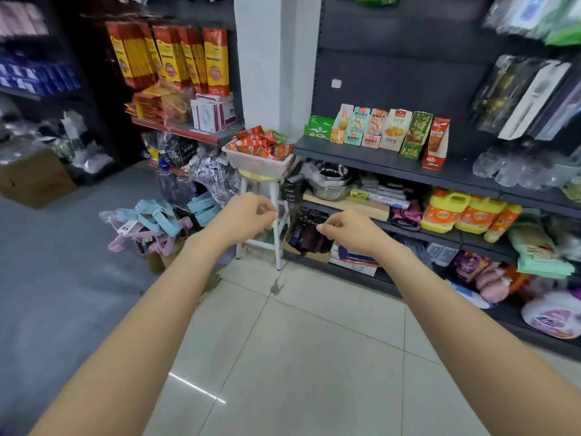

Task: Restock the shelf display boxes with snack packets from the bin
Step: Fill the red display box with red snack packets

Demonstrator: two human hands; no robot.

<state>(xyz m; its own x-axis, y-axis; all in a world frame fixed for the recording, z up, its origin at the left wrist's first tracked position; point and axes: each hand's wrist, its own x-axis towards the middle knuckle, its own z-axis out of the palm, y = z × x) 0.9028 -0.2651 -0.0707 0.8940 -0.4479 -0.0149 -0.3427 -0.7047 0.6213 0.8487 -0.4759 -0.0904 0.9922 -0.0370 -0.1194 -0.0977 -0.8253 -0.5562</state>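
Top shelves blurred; bin (256, 161) pkts (262, 143) unreadable; both hands' fingers (265, 212) curled under.

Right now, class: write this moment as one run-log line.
left hand: empty | right hand: empty | bin: on stool, full of packets | display boxes: on shelf | stage: approaching

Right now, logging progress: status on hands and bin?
Left hand, right hand empty, loosely curled. White plastic bin of red snack packets on stool, untouched. Nothing blocking.
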